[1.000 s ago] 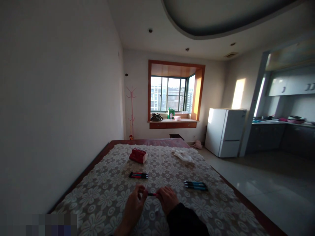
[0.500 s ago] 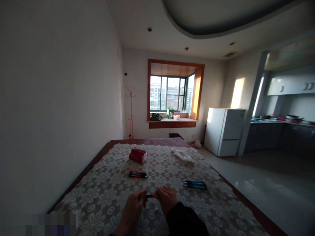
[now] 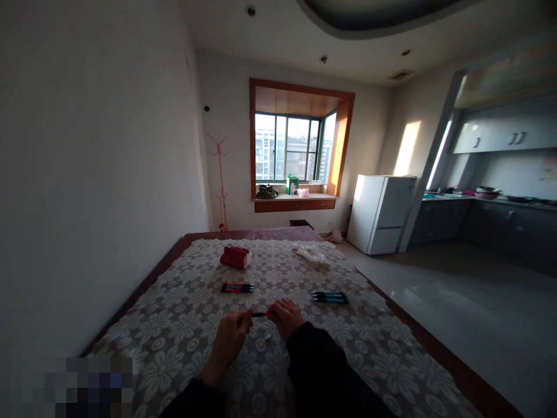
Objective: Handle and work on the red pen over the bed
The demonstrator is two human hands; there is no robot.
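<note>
Dim-ish apartment room here, with a big table (image 3: 143,290) running down the middle of the frame under a lace tablecloth (image 3: 304,360) covered in white flowers. Low in the centre, both hands meet over the cloth on one red pen (image 3: 260,314): the left hand (image 3: 230,342) has its fingertips pinched on the pen's left end, and the right hand (image 3: 285,317), coming out of a dark sleeve (image 3: 322,371), is curled around the right end, so the pen sits level between them, just above the cloth. Only a short bit of it shows in the gap between the hands. Just up and left of the hands lies a little bunch of red pens (image 3: 237,288) flat on the cloth, and off to the right, about level with that, a bunch of blue pens (image 3: 329,297). Further up the table there's a red pouch (image 3: 235,256) left of centre and a crumpled white cloth (image 3: 311,254) to the right of it. Beyond the table, a wood-framed bay window (image 3: 296,148) sits in the upper middle, a pink coat stand (image 3: 220,174) to its left, and a white fridge (image 3: 380,213) on the right, with kitchen counters past that.
</note>
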